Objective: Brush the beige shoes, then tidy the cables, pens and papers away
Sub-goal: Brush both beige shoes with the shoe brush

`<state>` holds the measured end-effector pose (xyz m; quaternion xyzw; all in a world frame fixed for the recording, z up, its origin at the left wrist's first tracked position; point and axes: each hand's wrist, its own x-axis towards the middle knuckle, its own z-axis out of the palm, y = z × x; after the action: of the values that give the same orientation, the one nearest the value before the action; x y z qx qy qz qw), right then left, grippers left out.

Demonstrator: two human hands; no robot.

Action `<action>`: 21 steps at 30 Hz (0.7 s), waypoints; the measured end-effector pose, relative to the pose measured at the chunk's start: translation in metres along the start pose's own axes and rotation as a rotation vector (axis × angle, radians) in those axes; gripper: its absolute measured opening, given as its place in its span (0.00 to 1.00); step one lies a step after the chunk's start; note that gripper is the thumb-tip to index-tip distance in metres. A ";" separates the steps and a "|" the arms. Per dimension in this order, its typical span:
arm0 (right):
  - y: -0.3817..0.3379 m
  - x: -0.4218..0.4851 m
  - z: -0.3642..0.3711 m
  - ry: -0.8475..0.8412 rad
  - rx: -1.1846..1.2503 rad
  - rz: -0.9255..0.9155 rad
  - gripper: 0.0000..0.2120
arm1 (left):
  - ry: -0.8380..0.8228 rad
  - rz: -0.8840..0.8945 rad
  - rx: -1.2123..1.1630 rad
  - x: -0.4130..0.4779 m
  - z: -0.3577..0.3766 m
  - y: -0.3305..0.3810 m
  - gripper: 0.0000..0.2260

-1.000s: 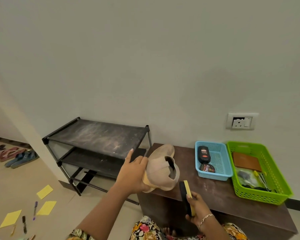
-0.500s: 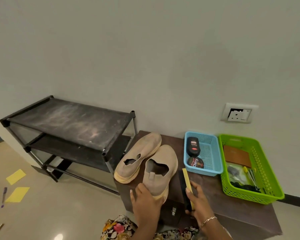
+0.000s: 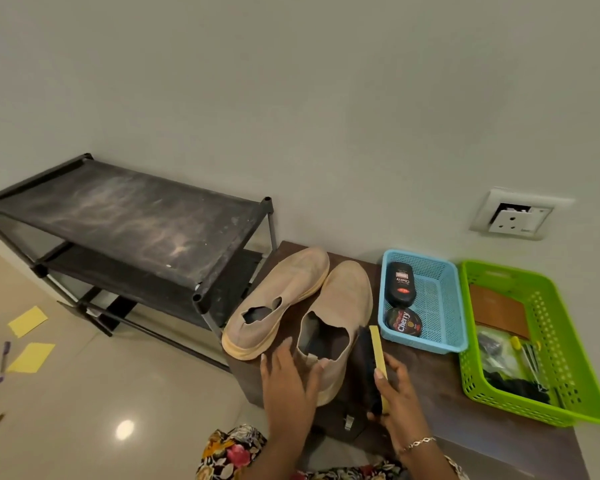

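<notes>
Now both beige shoes sit side by side on the dark counter (image 3: 440, 386), toes toward the wall; my left hand (image 3: 288, 382) lies spread and loose against the heel of the right shoe (image 3: 340, 306), holding nothing, while the left shoe (image 3: 281, 299) lies just beside it with its heel at the counter's left edge. My right hand (image 3: 399, 393) is closed around the brush (image 3: 373, 365), bristles facing the shoe; the blue basket (image 3: 440, 306) with the polish stands close on the right, the green basket (image 3: 548, 344) beyond it. I judge the brushing nearly done or paused; the risk is that a sideways stroke pushes the left shoe off the edge, since nothing braces it. Yellow papers (image 3: 30, 356) and a pen (image 3: 3, 358) are on the floor; easy to step on when I turn.
</notes>
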<state>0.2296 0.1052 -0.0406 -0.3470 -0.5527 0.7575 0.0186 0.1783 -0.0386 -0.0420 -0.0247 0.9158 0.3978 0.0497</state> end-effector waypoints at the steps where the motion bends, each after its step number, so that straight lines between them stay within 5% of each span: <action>1: 0.001 0.000 0.001 0.002 0.020 0.002 0.12 | 0.042 0.016 -0.030 0.003 -0.003 -0.001 0.27; 9: 0.004 -0.004 0.006 -0.001 0.104 -0.023 0.13 | 0.120 0.157 -0.081 0.042 -0.019 0.036 0.14; 21: 0.012 0.019 0.001 -0.032 0.120 -0.127 0.18 | -0.172 0.061 0.452 0.104 0.017 0.110 0.17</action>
<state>0.2190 0.1074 -0.0599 -0.2974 -0.5273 0.7921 0.0784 0.0671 0.0478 0.0148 0.0486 0.9742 0.1848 0.1198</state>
